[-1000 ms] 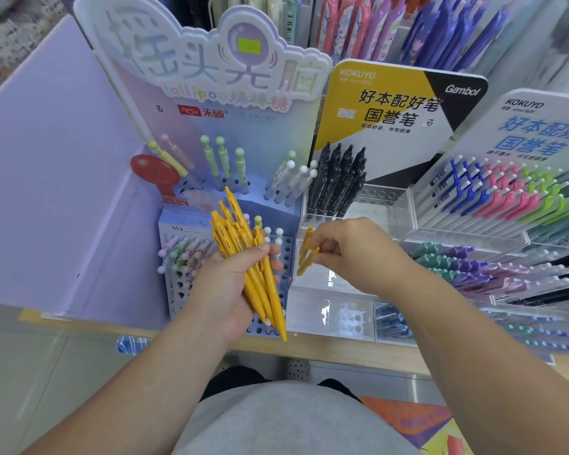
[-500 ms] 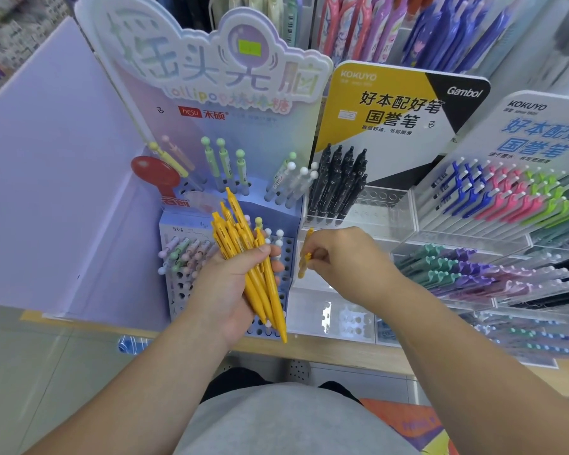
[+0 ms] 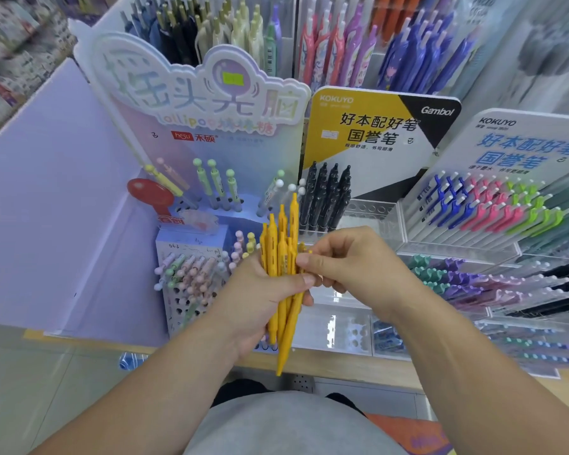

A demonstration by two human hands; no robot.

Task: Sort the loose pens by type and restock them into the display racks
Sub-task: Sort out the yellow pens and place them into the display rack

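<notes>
My left hand [image 3: 257,300] grips a bundle of several yellow pens [image 3: 281,257], held upright with the clip ends up and the tips pointing down toward me. My right hand [image 3: 349,264] sits right beside the bundle, its thumb and fingers pinching a yellow pen at the bundle's right edge. Behind the hands stands the clear acrylic Kokuyo rack [image 3: 372,211] with black pens [image 3: 326,195] in its back row and open holes next to them.
A pastel lollipop-pen display [image 3: 191,277] stands to the left, against a lilac side panel [image 3: 46,205]. To the right, tiered racks hold blue, pink and green pens [image 3: 493,205] and rows of teal, purple and black ones. The wooden shelf edge [image 3: 342,362] runs below.
My right hand moved left from the clear rack to the bundle and now pinches a pen at its right edge. The left hand turned the bundle more upright. The view tilted up.
</notes>
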